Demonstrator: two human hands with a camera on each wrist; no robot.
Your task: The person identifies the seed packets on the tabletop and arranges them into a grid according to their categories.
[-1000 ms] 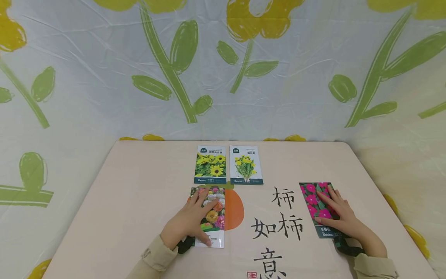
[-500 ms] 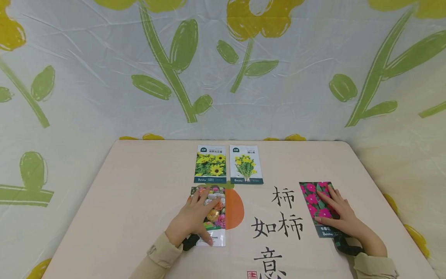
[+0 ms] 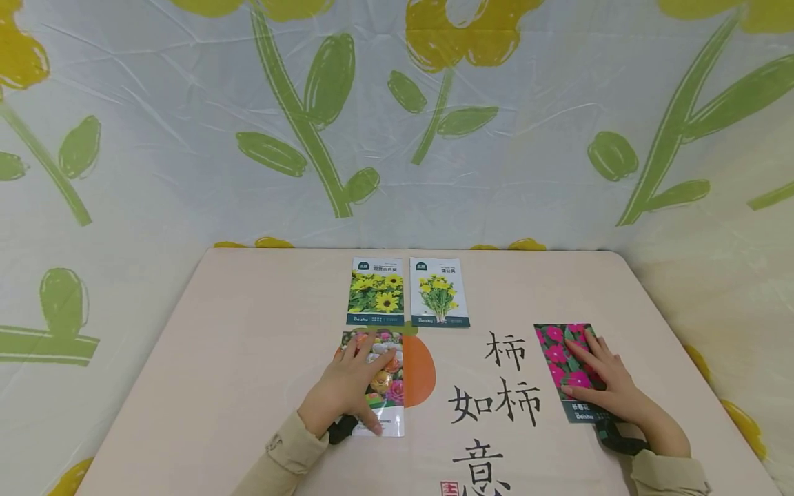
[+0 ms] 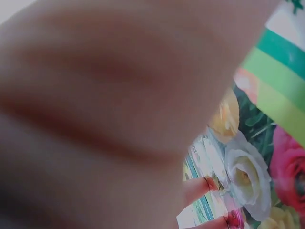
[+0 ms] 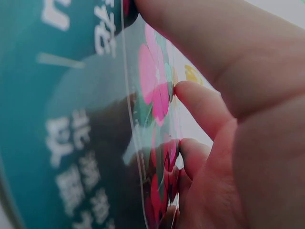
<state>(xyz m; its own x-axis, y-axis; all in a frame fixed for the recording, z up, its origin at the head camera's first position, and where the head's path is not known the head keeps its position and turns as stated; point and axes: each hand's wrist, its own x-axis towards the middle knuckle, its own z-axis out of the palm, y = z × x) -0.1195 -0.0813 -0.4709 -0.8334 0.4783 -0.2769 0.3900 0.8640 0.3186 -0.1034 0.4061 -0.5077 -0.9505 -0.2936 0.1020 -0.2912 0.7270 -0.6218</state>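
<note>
My left hand [image 3: 347,386] rests with spread fingers on a seed packet with multicoloured roses [image 3: 395,391], its thumb by the packet's white lower end. Close up in the left wrist view, the rose packet [image 4: 245,176] shows past the blurred hand, with two fingertips touching its surface. At the right, my right hand [image 3: 611,386] lies across a seed packet with magenta flowers [image 3: 553,355] and covers its right side. This packet stands slightly turned. In the right wrist view its dark teal band [image 5: 71,95] is near, and the fingertips press on the flower picture.
Beyond the rose packet lie a sunflower seed packet [image 3: 375,293] and, beside it, a packet with yellow dandelions [image 3: 439,293]. The pale pink tabletop [image 3: 248,331] carries an orange persimmon print [image 3: 420,372] and black characters [image 3: 496,403]. A flower-printed cloth [image 3: 515,179] hangs behind.
My left hand has moved a little to the right, and the rose packet under it has shifted slightly right and away from me. The right hand and its packet have stayed put.
</note>
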